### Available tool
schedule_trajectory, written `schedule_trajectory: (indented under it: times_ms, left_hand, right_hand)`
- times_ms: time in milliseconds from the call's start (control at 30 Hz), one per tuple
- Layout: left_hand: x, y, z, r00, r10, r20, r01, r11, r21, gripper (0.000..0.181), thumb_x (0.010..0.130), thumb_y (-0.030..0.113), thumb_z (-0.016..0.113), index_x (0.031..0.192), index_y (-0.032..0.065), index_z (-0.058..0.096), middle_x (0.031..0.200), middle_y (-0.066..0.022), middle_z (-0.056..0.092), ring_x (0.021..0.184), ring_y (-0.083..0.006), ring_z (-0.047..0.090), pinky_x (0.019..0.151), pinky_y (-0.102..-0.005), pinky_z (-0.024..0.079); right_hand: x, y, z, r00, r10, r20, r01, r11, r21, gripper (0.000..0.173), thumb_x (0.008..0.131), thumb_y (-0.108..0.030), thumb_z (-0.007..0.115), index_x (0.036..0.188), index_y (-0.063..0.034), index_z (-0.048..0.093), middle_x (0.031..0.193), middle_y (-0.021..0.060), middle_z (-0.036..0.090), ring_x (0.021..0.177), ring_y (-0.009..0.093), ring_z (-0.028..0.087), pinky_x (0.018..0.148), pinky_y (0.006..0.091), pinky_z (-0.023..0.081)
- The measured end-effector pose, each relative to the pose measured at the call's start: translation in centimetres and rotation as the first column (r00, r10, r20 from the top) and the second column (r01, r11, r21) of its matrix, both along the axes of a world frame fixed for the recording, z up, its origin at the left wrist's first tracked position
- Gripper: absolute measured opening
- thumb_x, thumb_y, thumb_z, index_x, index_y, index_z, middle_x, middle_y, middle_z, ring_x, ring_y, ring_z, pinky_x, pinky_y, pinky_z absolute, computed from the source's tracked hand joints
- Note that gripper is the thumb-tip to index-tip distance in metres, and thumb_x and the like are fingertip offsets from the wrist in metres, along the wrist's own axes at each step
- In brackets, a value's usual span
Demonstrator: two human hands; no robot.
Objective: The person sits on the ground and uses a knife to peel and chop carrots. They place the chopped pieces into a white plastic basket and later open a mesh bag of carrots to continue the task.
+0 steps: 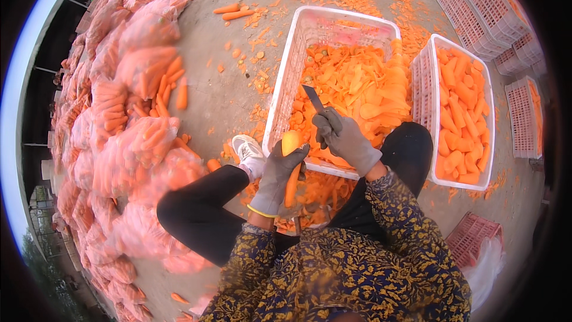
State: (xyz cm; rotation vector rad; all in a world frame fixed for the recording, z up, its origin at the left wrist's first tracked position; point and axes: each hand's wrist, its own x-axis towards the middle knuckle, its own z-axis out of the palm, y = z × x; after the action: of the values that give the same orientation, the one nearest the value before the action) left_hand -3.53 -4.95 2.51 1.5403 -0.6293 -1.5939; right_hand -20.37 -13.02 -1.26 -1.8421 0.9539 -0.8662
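Note:
My gloved left hand grips a carrot; its pale cut end points up and away from me, and the lower part shows below my fingers. My gloved right hand is closed around a knife whose flat dark blade points up and to the left. The blade is apart from the carrot. Both hands are at the near edge of a white plastic crate, which holds a heap of carrot peelings and cut-off carrot tops. The knife's handle is mostly hidden by my fingers.
To the right stands a crate full of peeled carrots. Stacked crates rise behind it. Pink mesh-like bags of carrots pile along the left. Peelings litter the concrete floor. A red crate lies at lower right.

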Motion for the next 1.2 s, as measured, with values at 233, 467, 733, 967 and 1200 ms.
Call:
schedule_trajectory:
  times_ms: [233, 467, 733, 967, 1200]
  left_hand:
    - [1.7, -1.0, -1.8, 0.861, -0.165, 0.481, 0.184, 0.983, 0.008, 0.042, 0.077, 0.023, 0.079, 0.104, -0.0024, 0.059, 0.075, -0.0068, 0.064, 0.058, -0.0120, 0.059, 0.049, -0.0267, 0.047]
    - [3.2, -1.3, -2.0, 0.514, -0.189, 0.837, 0.364, 0.931, -0.013, 0.054, 0.073, 0.036, 0.080, 0.106, -0.0027, 0.061, 0.084, -0.0216, 0.068, 0.079, -0.0353, 0.068, 0.067, -0.0398, 0.054]
    - [-4.9, -2.1, 2.4, 0.722, -0.033, 0.691, 0.495, 0.723, -0.482, 0.047, 0.074, 0.022, 0.082, 0.110, 0.0024, 0.058, 0.089, -0.0112, 0.066, 0.072, -0.0245, 0.067, 0.064, -0.0322, 0.053]
    - [1.7, -4.0, 1.0, 0.796, 0.156, -0.585, -0.325, 0.926, -0.194, 0.036, 0.087, 0.017, 0.067, 0.116, 0.0006, 0.054, 0.098, -0.0107, 0.061, 0.093, -0.0245, 0.061, 0.092, -0.0467, 0.049]
    - [1.9, -2.5, -4.5, 0.650, 0.395, -0.650, -0.597, 0.794, -0.115, 0.023, 0.089, 0.012, 0.067, 0.109, 0.0030, 0.062, 0.101, -0.0091, 0.061, 0.099, -0.0254, 0.059, 0.098, -0.0446, 0.046]
  right_hand:
    - [-1.1, 4.1, -0.3, 0.792, 0.027, -0.610, -0.263, 0.917, -0.300, 0.012, 0.092, -0.018, 0.055, 0.092, -0.0090, 0.046, 0.063, 0.0076, 0.059, 0.052, 0.029, 0.059, 0.044, 0.0401, 0.042]
    - [0.7, 3.9, -3.2, 0.844, 0.040, -0.535, -0.160, 0.971, -0.180, 0.017, 0.093, -0.021, 0.053, 0.094, -0.0060, 0.044, 0.065, 0.0156, 0.061, 0.056, 0.037, 0.060, 0.047, 0.0467, 0.045]
    - [-1.2, 0.4, -9.2, 0.943, 0.000, -0.333, -0.051, 0.988, -0.146, 0.032, 0.096, -0.026, 0.045, 0.116, -0.0015, 0.050, 0.091, 0.0255, 0.065, 0.080, 0.040, 0.064, 0.066, 0.0459, 0.051]
    - [-3.1, -0.5, -1.1, 0.723, -0.576, 0.382, 0.119, 0.649, 0.752, 0.020, 0.103, -0.023, 0.042, 0.104, -0.0037, 0.049, 0.065, 0.0055, 0.048, 0.052, 0.017, 0.050, 0.046, 0.0340, 0.042]
    - [-0.4, 3.5, -2.1, 0.318, -0.654, 0.686, 0.128, 0.747, 0.652, 0.018, 0.102, -0.021, 0.048, 0.111, -0.0057, 0.051, 0.072, 0.0073, 0.055, 0.056, 0.020, 0.053, 0.053, 0.0342, 0.046]
